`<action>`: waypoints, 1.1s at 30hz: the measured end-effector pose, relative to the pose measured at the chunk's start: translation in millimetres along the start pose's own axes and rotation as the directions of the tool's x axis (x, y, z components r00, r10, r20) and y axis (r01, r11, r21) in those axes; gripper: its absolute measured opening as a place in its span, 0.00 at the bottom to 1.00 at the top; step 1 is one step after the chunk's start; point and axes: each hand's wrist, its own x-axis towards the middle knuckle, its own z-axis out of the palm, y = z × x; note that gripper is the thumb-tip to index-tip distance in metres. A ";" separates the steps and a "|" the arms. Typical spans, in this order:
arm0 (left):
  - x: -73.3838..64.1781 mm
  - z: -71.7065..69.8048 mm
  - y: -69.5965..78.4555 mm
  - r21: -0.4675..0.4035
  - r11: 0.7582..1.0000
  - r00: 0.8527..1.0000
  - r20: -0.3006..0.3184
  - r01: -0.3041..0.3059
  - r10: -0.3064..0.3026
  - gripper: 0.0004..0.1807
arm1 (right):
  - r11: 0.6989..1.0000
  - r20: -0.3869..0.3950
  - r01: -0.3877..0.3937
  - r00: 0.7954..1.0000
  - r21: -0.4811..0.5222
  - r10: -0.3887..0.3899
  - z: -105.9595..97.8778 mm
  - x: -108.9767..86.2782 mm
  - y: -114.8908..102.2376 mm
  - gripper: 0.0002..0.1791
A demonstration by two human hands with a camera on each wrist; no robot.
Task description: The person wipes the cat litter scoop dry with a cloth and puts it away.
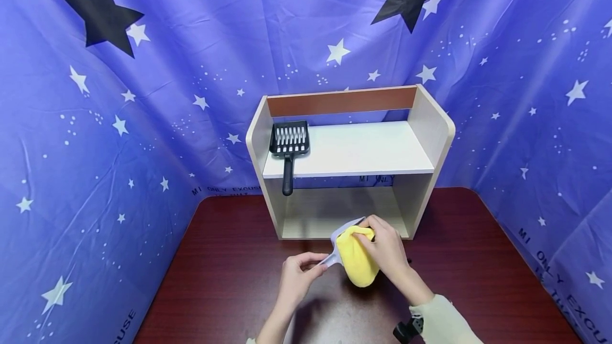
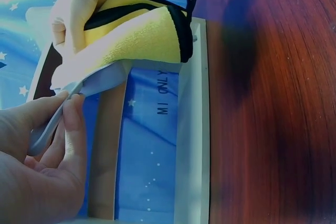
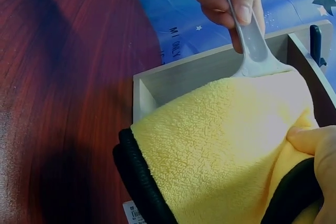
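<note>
By its handle, my left hand point(image 1: 297, 280) pinches a light grey scoop point(image 1: 337, 255) between thumb and fingers, above the table. My right hand point(image 1: 386, 246) grips a yellow cloth point(image 1: 357, 261) with black edging and holds it over the scoop's head. Thick, fluffy pile shows on the cloth point(image 3: 215, 140) in the right wrist view, covering most of the scoop's head. The scoop's handle point(image 3: 254, 43) slopes up from there to the left hand. Folds of the cloth point(image 2: 142, 35) hang beside the scoop in the left wrist view.
Behind the hands stands a two-level shelf unit point(image 1: 349, 170) with a white upper board. A black slotted litter scoop point(image 1: 288, 155) lies on its upper left, handle overhanging the front edge. Blue star-patterned curtains point(image 1: 191, 57) enclose the dark red table point(image 1: 224, 269).
</note>
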 end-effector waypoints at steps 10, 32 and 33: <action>-0.7 2.3 3.6 -0.006 1.000 1.000 -0.015 -0.020 0.019 0.11 | 0.999 -0.006 -0.018 1.000 -0.041 0.018 0.9 -0.6 -1.7 0.14; -2.3 -2.3 -0.4 0.023 0.998 0.998 0.001 -0.064 0.064 0.11 | 0.997 -0.011 -0.054 0.999 -0.056 0.054 0.2 0.5 1.5 0.13; -2.5 -2.6 -0.4 0.021 0.998 0.998 0.002 -0.059 0.059 0.11 | 0.997 -0.013 -0.055 0.998 -0.056 0.054 0.0 0.5 1.8 0.13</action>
